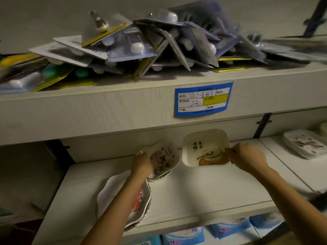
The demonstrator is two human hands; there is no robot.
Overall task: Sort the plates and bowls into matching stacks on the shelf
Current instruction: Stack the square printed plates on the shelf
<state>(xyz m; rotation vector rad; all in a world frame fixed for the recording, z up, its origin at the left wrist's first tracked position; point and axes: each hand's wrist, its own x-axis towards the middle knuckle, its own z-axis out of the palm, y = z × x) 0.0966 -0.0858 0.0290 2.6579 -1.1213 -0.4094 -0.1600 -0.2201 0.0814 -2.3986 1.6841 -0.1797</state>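
left hand (pixel 141 160) grips patterned bowl (pixel 163 157) | right hand (pixel 247 156) grips tilted square bowl (pixel 203 147) | both over shelf (pixel 203 188)

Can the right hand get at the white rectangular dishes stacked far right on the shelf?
Probably not yet: the right hand is gripping the square white bowl. The path to the white rectangular dishes looks open, so likely yes once freed.
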